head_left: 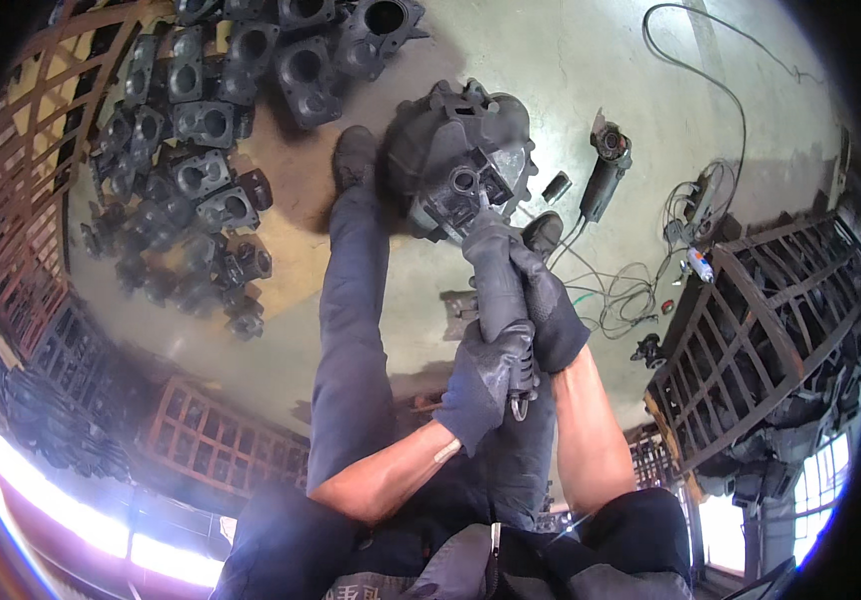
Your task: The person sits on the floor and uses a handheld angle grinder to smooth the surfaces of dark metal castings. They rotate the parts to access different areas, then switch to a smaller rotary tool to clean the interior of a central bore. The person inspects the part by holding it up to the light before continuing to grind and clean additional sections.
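Dark cylindrical power tool [500,292], left hand [486,375] and right hand [555,312] gloved, fingers [517,338] wrapped round it, knobbly black casting [456,145] ahead

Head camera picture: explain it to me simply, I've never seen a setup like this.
There is no robot here. The picture comes from a wide fisheye camera on a person's head, looking down, so straight edges bend near the rim. The picture's left is the person's left.

Each grip is a hand in a dark glove. The left grip holds the rear of a dark handheld tool; the right grip is farther forward on it. The tool's tip is at a large dark casting on the floor; whether it touches is unclear.

To the right lie a second power tool and tangled cables, near a metal cage. Many smaller castings sit on the left.
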A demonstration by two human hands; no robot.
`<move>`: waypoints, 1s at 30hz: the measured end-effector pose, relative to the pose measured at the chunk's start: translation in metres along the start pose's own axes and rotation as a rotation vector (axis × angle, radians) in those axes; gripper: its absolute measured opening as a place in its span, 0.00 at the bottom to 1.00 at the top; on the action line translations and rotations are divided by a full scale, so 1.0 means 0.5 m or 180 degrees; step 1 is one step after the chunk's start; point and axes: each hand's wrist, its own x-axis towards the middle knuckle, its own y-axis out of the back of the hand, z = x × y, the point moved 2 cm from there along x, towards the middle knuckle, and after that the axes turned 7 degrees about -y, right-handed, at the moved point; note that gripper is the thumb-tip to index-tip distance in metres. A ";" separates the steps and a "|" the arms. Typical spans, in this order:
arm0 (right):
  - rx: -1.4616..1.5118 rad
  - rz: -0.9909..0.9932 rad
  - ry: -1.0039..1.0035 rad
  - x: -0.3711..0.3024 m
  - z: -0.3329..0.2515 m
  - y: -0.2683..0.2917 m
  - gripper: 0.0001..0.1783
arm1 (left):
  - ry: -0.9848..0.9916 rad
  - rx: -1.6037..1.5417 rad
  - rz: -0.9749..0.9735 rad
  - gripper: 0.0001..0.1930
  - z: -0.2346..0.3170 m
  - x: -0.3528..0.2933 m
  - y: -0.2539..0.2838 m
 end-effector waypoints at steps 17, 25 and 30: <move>-0.0118 0.0236 -0.0223 0.074 -0.051 -0.052 0.19 | 0.0368 -0.0146 0.0499 0.14 0.076 0.043 -0.030; -0.0868 0.0320 0.0366 0.061 -0.077 -0.060 0.16 | 0.0220 0.0140 0.0681 0.12 0.083 0.053 -0.061; -0.0198 0.0395 0.0013 0.108 -0.060 -0.017 0.15 | -0.0008 0.0381 0.0791 0.11 0.083 0.050 -0.073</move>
